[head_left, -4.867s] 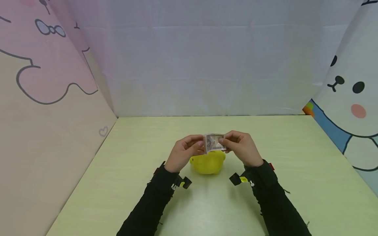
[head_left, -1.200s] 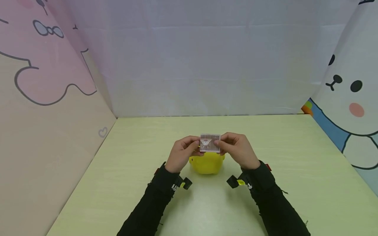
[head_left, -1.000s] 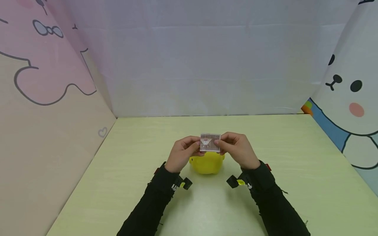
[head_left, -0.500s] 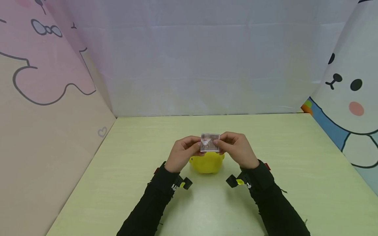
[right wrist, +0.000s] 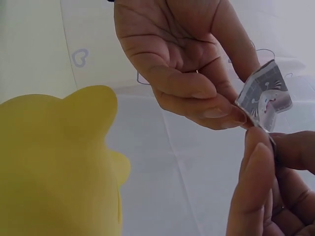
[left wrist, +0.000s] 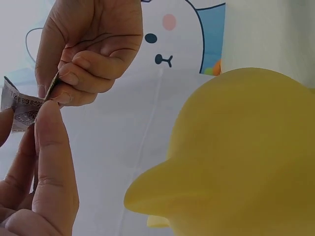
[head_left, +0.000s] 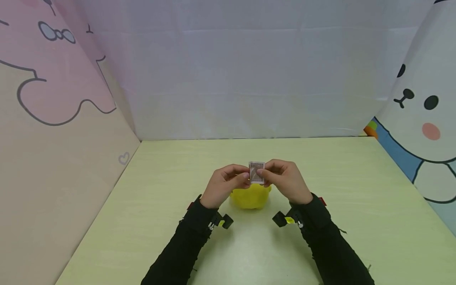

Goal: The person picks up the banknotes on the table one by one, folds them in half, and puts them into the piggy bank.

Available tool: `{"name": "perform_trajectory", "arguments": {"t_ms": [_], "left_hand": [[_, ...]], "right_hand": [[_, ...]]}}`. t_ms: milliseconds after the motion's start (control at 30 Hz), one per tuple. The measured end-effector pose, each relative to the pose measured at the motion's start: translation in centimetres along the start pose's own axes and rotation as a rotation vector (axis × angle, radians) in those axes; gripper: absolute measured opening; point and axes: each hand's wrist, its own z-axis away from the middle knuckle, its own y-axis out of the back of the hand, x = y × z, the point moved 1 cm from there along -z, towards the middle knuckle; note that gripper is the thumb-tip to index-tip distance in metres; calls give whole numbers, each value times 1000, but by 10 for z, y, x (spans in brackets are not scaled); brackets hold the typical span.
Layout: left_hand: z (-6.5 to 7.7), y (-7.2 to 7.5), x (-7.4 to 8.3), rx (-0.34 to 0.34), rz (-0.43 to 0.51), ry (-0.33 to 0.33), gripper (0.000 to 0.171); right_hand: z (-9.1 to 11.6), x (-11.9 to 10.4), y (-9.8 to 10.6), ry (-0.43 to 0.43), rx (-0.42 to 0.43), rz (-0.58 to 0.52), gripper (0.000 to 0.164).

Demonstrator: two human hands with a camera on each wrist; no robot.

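Observation:
A small folded paper (head_left: 253,168), printed like a banknote, is held up over the table between both hands. My left hand (head_left: 226,186) pinches its left edge with thumb and fingers; my right hand (head_left: 287,181) pinches the right side, thumb across the front. In the left wrist view the banknote (left wrist: 23,109) stands bent at an angle, grey-brown print showing. The right wrist view shows a pale figure with red marks on the banknote (right wrist: 269,96). Just below the hands sits a smooth, rounded yellow figure (head_left: 251,199) with jutting parts, its top partly hidden by the note.
The pale yellow-green table (head_left: 171,166) stretches around both arms. A white sheet (head_left: 228,79) hangs behind the table's back edge. Cartoon-printed cloths stand at the left (head_left: 71,118) and the right (head_left: 420,118).
Over the last half second the left hand shifted slightly right and the banknote shows narrower, its left part folded. Earlier it showed wider, with other print. The right hand stayed nearly in place.

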Motion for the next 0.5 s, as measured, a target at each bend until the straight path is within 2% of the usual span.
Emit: {"name": "perform_trajectory", "arguments": {"t_ms": [200,500], "left_hand": [[0,-2,0,-12,4,8,36],[2,-4,0,-28,5,-6,37]], "right_hand": [[1,-1,-1,-3,-3,6,16],[1,0,-3,25,-24,-4,16]]}}
